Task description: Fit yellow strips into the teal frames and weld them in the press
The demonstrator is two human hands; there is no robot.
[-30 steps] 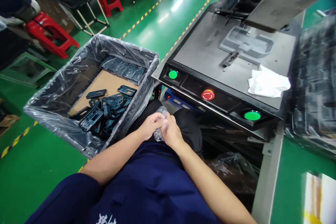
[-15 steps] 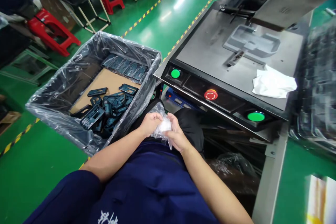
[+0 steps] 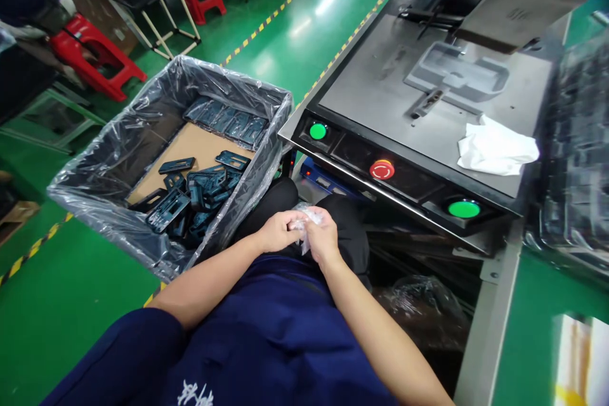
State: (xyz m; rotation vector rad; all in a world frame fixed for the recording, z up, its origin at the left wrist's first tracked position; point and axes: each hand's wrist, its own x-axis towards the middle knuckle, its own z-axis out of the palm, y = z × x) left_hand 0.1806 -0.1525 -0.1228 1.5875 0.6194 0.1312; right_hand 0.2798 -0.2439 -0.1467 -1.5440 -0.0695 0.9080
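Over my lap, both hands are closed around a crumpled clear plastic bag (image 3: 304,221) with something whitish showing through it. My left hand (image 3: 278,231) pinches the bag's left side, thumb toward the middle. From the other side my right hand (image 3: 323,235) grips it, its fingers curled over the top. The two hands nearly touch, and they hide much of the bag. What lies inside cannot be made out.
A plastic-lined bin (image 3: 178,254) at left holds several dark plastic parts (image 3: 171,209) on cardboard. At right stands a machine with a metal plate (image 3: 375,85), a grey fixture (image 3: 457,79), a white cloth (image 3: 497,147), green buttons (image 3: 464,209) and a red stop button (image 3: 382,169).
My hands have come closer together. The bag, spread out wider half a second ago, is now bunched up smaller between my fingers.
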